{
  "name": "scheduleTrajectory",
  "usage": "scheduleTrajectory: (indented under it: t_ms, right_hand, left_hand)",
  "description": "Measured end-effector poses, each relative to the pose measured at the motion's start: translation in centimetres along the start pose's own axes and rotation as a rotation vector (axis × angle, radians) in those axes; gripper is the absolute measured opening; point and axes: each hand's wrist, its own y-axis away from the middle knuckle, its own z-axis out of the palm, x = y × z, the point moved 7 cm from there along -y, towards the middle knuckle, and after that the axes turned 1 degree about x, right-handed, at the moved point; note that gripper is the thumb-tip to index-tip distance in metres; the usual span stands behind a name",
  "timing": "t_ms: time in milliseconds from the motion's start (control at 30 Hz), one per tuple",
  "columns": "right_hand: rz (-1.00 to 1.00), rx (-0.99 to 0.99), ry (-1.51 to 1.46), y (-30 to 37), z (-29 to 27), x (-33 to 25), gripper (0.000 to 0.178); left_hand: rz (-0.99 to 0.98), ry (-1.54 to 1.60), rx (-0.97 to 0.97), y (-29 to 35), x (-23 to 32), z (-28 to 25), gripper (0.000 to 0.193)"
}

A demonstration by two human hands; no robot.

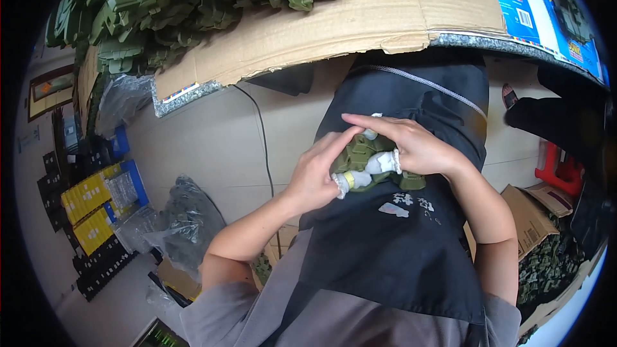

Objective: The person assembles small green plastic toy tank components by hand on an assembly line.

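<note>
Over my lap, both hands grip one olive-green moulded plastic part [361, 149]. My left hand [310, 178] is closed on its left side, and my right hand [421, 146] is closed on its right side. Each thumb wears a whitish cloth finger cover; a yellow band shows on the left thumb's cover [355, 180], while the right thumb's cover [384, 162] is plain. The thumbs press on the near side and meet close together. My index fingers reach toward each other over the far side. Fingers and covers hide much of the part.
Ahead, a table topped with cardboard [360, 19] bears a heap of similar green parts [148, 0] at its left. Plastic bags [186, 212] and yellow-and-black items [90, 202] lie on the floor at left. At right are a red plastic stool [558, 170] and an open carton [530, 222].
</note>
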Motion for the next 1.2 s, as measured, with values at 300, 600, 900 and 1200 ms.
scheduleTrajectory:
  t_ms: [300, 600, 900, 1200]
  right_hand:
    - [0.032, 0.442, -0.49, 4.2, -4.6, -1.6, 0.072]
    - [-0.134, 0.399, 0.457, 8.0, -6.9, -8.0, 0.077]
    - [-0.112, 0.565, 0.535, 10.9, -8.5, -7.5, 0.066]
    - [-0.175, 0.875, 0.16, 16.1, -11.8, -8.2, 0.068]
  left_hand:
    - [0.256, 0.328, 0.063, -3.0, 1.8, -1.4, 0.119]
    - [0.455, 0.261, 0.005, -5.8, 5.9, 3.1, 0.083]
    - [0.586, 0.17, 0.045, -6.9, 8.5, 4.1, 0.049]
    - [0.587, 0.062, 0.033, -6.2, 10.5, -2.6, 0.097]
